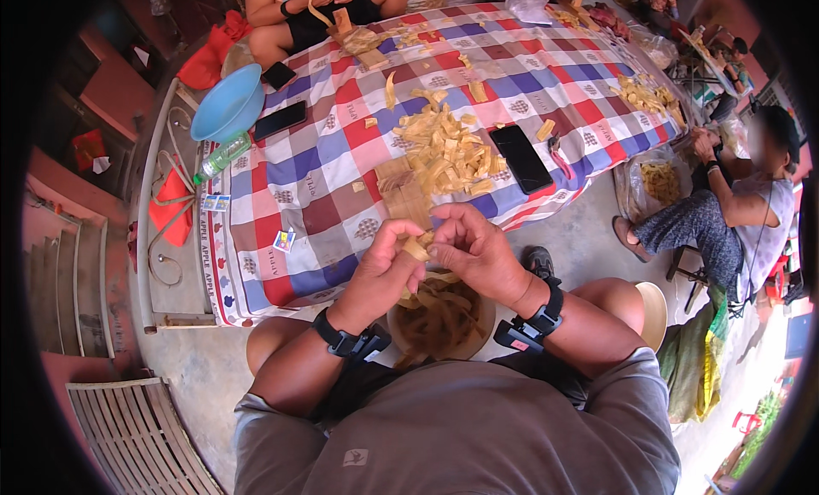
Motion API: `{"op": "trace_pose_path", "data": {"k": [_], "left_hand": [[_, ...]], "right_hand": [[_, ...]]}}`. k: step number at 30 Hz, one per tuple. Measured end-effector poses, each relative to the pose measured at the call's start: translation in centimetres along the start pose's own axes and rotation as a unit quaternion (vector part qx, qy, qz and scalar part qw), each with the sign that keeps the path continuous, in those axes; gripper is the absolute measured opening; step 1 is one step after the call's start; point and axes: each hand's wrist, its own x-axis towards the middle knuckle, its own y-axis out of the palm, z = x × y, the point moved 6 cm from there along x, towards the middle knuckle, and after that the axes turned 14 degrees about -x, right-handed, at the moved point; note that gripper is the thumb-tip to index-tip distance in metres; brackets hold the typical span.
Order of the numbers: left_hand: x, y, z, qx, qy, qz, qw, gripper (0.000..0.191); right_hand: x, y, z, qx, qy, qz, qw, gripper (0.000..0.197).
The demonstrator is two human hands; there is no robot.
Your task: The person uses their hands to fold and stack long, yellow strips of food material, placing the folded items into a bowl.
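Observation:
Both my hands hold a small pale yellow folded strip (417,246) just off the table's near edge. My left hand (387,258) pinches it from the left with thumb and fingers. From the other side, the thumb and fingertips of my right hand (470,255) press on it. Beyond my fingers a wooden board (404,204) lies on the checked tablecloth (320,220). A heap of short yellow folded pieces (445,146) spreads behind and beside it. Below my hands, between my knees, a round container (489,332) holds long loose yellowish-brown strips (438,319).
To the right of the heap lie a black smartphone (521,159) and pink-handled pliers (561,157). A blue basin (228,103), a green plastic bottle (222,157) and another phone (280,120) sit at the left. One person (326,15) works across the table; another (736,207) sits at the right.

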Motion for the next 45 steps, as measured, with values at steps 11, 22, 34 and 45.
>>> {"op": "trace_pose_path", "data": {"k": [11,22,34,45], "left_hand": [[0.3,0.6,0.2,0.055,-0.022,0.05,0.997,0.043],[-0.4,0.4,0.0,0.026,-0.04,0.054,0.997,0.053],[0.9,1.2,0.2,0.057,0.027,0.043,0.997,0.012],[0.7,-1.4,-0.1,-0.167,0.052,-0.036,0.984,0.017]], "right_hand": [[0.3,-0.7,0.9,-0.328,-0.118,0.058,0.936,0.013],[1.0,-3.4,0.5,-0.189,0.006,0.002,0.982,0.019],[0.7,0.4,2.3,-0.393,-0.169,0.024,0.904,0.015],[-0.4,0.9,-2.0,-0.078,0.068,0.162,0.981,0.015]]}}
